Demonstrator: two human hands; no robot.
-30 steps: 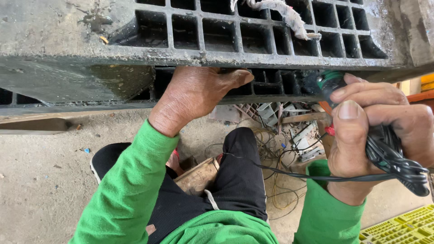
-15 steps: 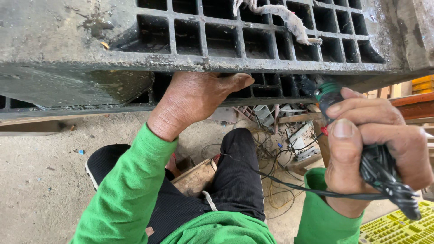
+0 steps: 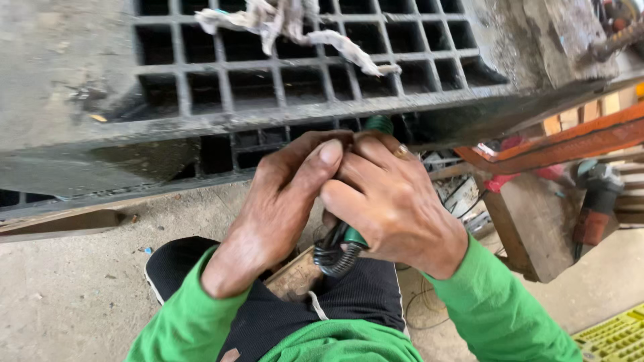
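Under the grate (image 3: 282, 87) edge | both hands wrapped tight round green tool (image 3: 349, 236): left hand (image 3: 285, 194), right hand (image 3: 389, 201); best held square, braced, cord (image 3: 333, 258) clear.

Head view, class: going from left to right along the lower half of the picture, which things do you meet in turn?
Left hand → green power tool → right hand → wooden block → angle grinder.
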